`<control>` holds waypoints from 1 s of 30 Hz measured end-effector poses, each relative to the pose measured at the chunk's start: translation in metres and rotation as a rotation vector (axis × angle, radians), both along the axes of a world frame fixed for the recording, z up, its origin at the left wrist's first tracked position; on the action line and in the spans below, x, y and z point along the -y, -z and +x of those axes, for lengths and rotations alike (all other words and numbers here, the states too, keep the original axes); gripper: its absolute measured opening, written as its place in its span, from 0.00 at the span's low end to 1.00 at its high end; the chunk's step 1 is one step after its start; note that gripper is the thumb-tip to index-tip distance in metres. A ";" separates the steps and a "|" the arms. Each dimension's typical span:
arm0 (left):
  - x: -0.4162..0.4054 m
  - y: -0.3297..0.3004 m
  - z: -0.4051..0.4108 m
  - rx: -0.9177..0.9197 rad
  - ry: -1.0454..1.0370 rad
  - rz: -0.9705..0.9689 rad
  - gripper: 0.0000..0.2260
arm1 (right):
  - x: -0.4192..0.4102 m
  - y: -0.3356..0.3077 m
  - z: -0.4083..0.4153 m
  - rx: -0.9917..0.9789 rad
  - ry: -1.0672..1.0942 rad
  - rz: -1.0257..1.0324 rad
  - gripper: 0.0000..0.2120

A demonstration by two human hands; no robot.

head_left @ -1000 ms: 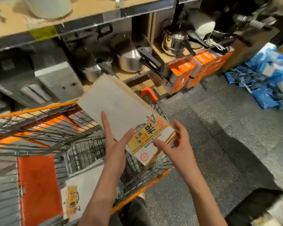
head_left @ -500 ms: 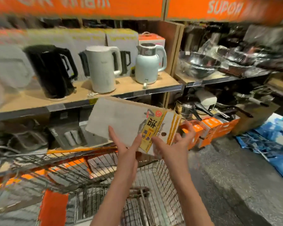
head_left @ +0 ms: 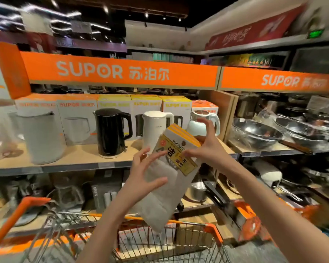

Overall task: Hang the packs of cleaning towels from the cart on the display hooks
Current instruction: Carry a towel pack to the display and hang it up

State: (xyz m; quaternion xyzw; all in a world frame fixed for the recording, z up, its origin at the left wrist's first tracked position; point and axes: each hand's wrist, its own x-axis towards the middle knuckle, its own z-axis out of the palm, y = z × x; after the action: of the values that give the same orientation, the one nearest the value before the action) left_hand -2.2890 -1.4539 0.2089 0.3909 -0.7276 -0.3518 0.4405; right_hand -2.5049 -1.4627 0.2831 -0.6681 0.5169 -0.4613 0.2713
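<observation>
Head cam: both hands on a grey cleaning-towel pack with a yellow-and-white card header (head_left: pixel 165 179), tilted in the air above the orange-trimmed wire cart (head_left: pixel 171 242).
left hand (head_left: pixel 146 173) lies flat on the grey cloth, fingers spread; right hand (head_left: pixel 203 147) pinches the header end; black kettle (head_left: pixel 110 131) on the wooden shelf (head_left: pixel 68 158) behind.

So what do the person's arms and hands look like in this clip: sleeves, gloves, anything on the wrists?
Both forearms are bare as far as the frame shows: no sleeves in view. The left hand and right hand wear no gloves, and no watch, bracelet or ring can be made out. Nails look short and unpainted, though blur limits detail.
</observation>
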 end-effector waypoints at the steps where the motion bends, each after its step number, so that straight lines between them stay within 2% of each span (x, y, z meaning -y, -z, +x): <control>1: 0.004 -0.008 0.003 0.009 0.034 -0.018 0.30 | 0.002 -0.008 0.000 0.004 -0.035 -0.009 0.41; 10: 0.028 -0.073 0.015 -0.026 0.229 -0.084 0.24 | 0.010 -0.076 0.001 -0.055 -0.217 -0.031 0.40; 13: 0.031 -0.086 0.018 0.001 0.229 -0.096 0.24 | 0.010 -0.097 0.003 -0.057 -0.253 -0.053 0.40; 16: 0.029 -0.095 0.017 -0.057 0.233 -0.094 0.25 | 0.010 -0.111 0.007 -0.019 -0.274 -0.099 0.37; 23: 0.020 -0.105 0.006 -0.298 0.198 -0.119 0.29 | 0.001 -0.097 0.019 0.267 -0.090 -0.248 0.35; 27: 0.017 -0.109 0.004 -0.403 0.131 -0.159 0.31 | -0.017 -0.072 0.025 0.229 -0.111 -0.300 0.41; 30: 0.014 -0.114 0.000 -0.393 0.127 -0.181 0.30 | -0.027 -0.055 0.033 0.189 -0.121 -0.346 0.44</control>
State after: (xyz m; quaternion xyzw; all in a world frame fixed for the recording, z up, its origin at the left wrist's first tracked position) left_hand -2.2895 -1.4678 0.3232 0.2271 -0.6797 -0.3814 0.5839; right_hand -2.4718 -1.4359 0.3382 -0.6882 0.3612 -0.5868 0.2270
